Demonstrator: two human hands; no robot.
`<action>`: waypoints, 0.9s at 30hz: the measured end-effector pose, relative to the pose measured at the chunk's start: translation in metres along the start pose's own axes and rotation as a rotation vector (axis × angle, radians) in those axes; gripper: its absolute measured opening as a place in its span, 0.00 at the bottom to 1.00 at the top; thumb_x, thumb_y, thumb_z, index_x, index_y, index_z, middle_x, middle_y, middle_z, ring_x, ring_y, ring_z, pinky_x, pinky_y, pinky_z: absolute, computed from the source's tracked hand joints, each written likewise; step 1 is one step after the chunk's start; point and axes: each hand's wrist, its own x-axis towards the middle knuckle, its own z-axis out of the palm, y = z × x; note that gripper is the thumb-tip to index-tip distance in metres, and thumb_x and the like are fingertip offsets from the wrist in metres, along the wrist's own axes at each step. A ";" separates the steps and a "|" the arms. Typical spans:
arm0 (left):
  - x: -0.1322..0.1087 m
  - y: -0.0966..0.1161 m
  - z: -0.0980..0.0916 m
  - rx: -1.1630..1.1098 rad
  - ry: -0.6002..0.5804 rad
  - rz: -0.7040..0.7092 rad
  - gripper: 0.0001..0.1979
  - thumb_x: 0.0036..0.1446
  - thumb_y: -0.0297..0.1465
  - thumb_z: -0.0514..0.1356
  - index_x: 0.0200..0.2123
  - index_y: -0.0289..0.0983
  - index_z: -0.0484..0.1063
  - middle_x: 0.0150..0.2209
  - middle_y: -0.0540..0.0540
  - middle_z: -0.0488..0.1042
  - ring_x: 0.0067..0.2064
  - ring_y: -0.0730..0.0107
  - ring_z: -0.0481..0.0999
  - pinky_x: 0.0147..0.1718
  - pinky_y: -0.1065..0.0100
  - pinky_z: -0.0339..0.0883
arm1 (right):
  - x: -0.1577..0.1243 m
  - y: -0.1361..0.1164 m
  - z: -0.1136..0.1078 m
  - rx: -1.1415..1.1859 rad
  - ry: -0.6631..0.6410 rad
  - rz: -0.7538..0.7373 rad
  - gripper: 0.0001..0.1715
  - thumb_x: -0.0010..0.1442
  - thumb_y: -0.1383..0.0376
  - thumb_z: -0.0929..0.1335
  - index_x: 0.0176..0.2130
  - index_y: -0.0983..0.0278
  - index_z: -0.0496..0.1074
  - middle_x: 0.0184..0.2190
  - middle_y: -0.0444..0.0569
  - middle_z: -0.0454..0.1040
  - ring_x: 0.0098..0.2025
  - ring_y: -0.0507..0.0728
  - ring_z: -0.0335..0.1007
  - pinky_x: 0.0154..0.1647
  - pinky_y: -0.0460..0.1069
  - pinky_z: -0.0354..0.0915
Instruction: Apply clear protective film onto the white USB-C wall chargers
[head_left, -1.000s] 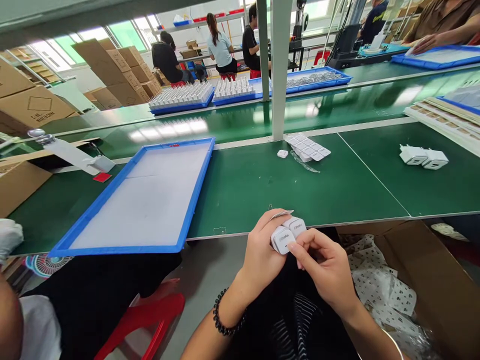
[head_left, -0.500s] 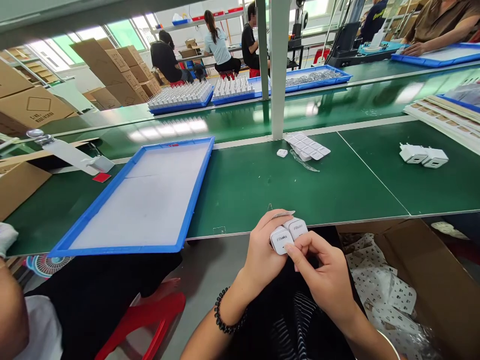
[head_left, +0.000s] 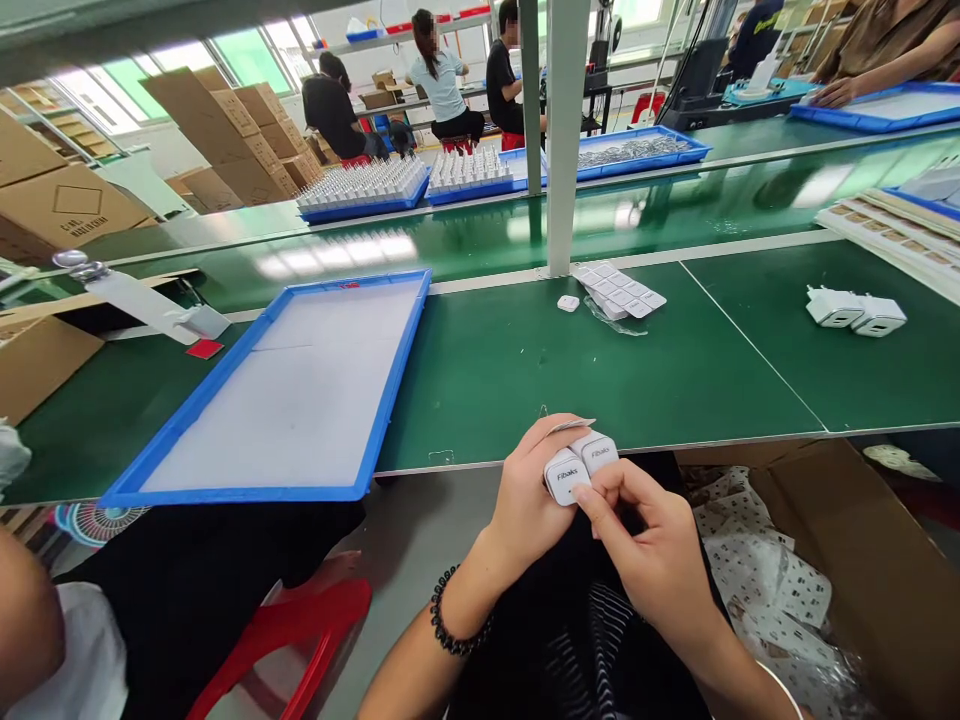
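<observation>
My left hand (head_left: 529,490) is wrapped round two white chargers held side by side, their faces towards me. The left charger (head_left: 567,477) reads "Fibaks", and the right charger (head_left: 599,453) bears the same lettering. A thin pale sheet (head_left: 574,424) sticks out above the left fingers; its lower part is hidden. With thumb and forefinger closed together, my right hand (head_left: 645,520) grips the lower corner of the left charger, its fingertips partly covering that corner. Whether a thin film lies between those fingertips I cannot tell.
A blue-rimmed tray (head_left: 375,420) lies on the green bench (head_left: 480,370) to the left. Further back are a sticker sheet (head_left: 622,290) and a small white piece (head_left: 568,303). Two more chargers (head_left: 856,311) stand right. A post (head_left: 561,140) rises behind; a person's arm (head_left: 26,610) is at left.
My hands keep the same hold on the two chargers, with the right thumb at the corner. The view has shifted slightly; the person's hand at the left edge moved a little.
</observation>
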 end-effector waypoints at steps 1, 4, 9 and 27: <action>0.000 0.000 0.000 0.001 0.000 -0.002 0.18 0.54 0.21 0.62 0.48 0.36 0.74 0.50 0.40 0.76 0.49 0.63 0.77 0.49 0.63 0.75 | 0.000 0.000 0.000 -0.002 0.001 -0.001 0.16 0.66 0.65 0.66 0.26 0.62 0.62 0.20 0.38 0.61 0.21 0.49 0.56 0.23 0.44 0.56; -0.001 0.000 -0.001 -0.001 0.000 -0.010 0.17 0.54 0.22 0.62 0.48 0.37 0.74 0.50 0.40 0.75 0.50 0.63 0.77 0.50 0.62 0.75 | 0.000 0.000 0.001 -0.006 0.007 -0.005 0.15 0.65 0.65 0.66 0.26 0.62 0.63 0.19 0.38 0.61 0.21 0.49 0.56 0.23 0.44 0.56; -0.002 0.000 -0.001 -0.004 -0.005 -0.018 0.17 0.55 0.22 0.62 0.48 0.37 0.74 0.50 0.40 0.75 0.49 0.63 0.77 0.49 0.62 0.75 | -0.001 0.001 0.001 -0.012 -0.003 0.006 0.15 0.65 0.65 0.66 0.26 0.62 0.63 0.20 0.38 0.61 0.22 0.49 0.57 0.24 0.44 0.57; -0.001 0.001 -0.002 0.035 -0.020 -0.010 0.16 0.55 0.22 0.61 0.48 0.37 0.73 0.50 0.39 0.75 0.49 0.61 0.77 0.49 0.60 0.76 | -0.001 -0.001 0.002 -0.011 0.002 0.000 0.16 0.65 0.65 0.66 0.26 0.62 0.62 0.19 0.39 0.61 0.21 0.49 0.56 0.22 0.44 0.56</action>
